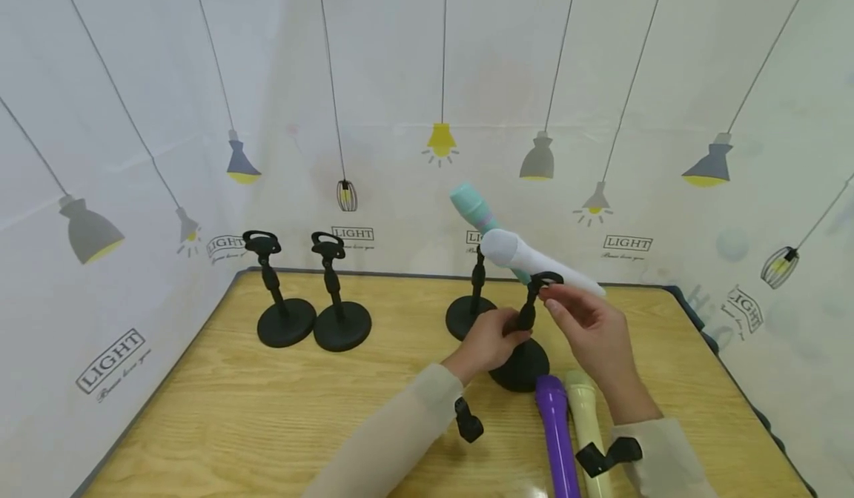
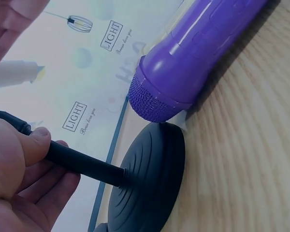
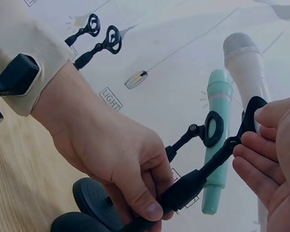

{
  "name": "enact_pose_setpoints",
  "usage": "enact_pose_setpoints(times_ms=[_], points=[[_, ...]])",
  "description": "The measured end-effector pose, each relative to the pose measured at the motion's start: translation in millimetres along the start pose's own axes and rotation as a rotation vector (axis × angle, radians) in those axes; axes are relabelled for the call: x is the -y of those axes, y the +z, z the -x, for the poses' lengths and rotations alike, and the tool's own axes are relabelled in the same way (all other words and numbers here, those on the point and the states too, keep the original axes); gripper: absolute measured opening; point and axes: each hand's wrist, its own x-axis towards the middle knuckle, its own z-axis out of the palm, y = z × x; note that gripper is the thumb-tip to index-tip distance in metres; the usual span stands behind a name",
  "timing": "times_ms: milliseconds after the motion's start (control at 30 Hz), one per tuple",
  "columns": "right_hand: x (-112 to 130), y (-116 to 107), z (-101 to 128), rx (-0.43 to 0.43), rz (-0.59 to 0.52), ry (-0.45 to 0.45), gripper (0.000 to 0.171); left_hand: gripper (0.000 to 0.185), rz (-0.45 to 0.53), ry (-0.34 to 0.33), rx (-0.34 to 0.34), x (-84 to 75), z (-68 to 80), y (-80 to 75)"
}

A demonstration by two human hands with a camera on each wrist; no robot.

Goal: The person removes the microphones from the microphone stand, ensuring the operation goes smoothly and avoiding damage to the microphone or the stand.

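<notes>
Head view: the left hand (image 1: pixel 489 340) grips the pole of the near black stand (image 1: pixel 520 368); the right hand (image 1: pixel 594 327), above and to its right, pinches the clip (image 1: pixel 536 283) on top. A white microphone (image 1: pixel 534 257) lies at the clip, above both hands; its seating cannot be confirmed, and a loose fit could let it slide out. Left wrist view: a purple microphone (image 2: pixel 188 58) lies close against the base, beyond the left hand; a shifted base could set it rolling. Right wrist view: a turquoise microphone (image 3: pixel 219 104) stands beyond both hands; a swung clip could strike it.
</notes>
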Motion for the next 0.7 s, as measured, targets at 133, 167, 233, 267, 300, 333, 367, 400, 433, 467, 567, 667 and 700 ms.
enact_pose_setpoints(times_ms=[133, 167, 233, 267, 300, 333, 367, 400, 433, 467, 567, 667, 700], points=[[3.6, 1.8, 2.9, 0.03, 0.017, -0.05, 0.022, 0.019, 0.002, 0.004, 0.006, 3.5, 7.3, -5.2], [5.1, 2.5, 3.6, 0.035, 0.012, -0.062, 0.022, 0.018, 0.008, 0.004, 0.007, 4.4, 9.1, -6.5], [9.1, 4.0, 4.6, 0.044, -0.003, -0.084, 0.021, 0.016, 0.026, 0.0, 0.01, 6.3, 13.0, -9.4], [11.2, 4.9, 5.3, 0.047, -0.009, -0.096, 0.021, 0.016, 0.035, -0.003, 0.012, 7.6, 15.1, -10.6], [13.5, 5.5, 6.0, 0.049, -0.009, -0.107, 0.021, 0.015, 0.041, -0.006, 0.012, 8.6, 17.2, -12.2], [16.0, 6.3, 6.4, 0.051, -0.01, -0.118, 0.021, 0.014, 0.047, -0.013, 0.013, 9.2, 19.7, -14.2], [18.5, 7.0, 6.8, 0.051, -0.009, -0.13, 0.021, 0.013, 0.051, -0.018, 0.015, 10.2, 22.1, -16.1], [21.2, 7.8, 7.0, 0.05, -0.012, -0.142, 0.021, 0.013, 0.052, -0.022, 0.016, 11.0, 24.7, -18.1], [24.0, 8.4, 7.3, 0.048, -0.015, -0.157, 0.021, 0.012, 0.05, -0.025, 0.016, 11.8, 27.1, -20.0], [26.8, 9.0, 7.6, 0.044, -0.02, -0.172, 0.022, 0.012, 0.048, -0.027, 0.018, 12.5, 29.4, -21.9], [35.7, 10.4, 8.0, 0.028, -0.052, -0.219, 0.023, 0.012, 0.053, -0.038, 0.027, 14.1, 36.6, -27.3], [44.2, 11.8, 8.5, 0.021, -0.084, -0.26, 0.025, 0.013, 0.067, -0.044, 0.039, 15.4, 44.5, -31.7], [46.8, 12.4, 8.4, 0.021, -0.095, -0.272, 0.025, 0.012, 0.072, -0.044, 0.043, 15.7, 47.2, -33.3]])
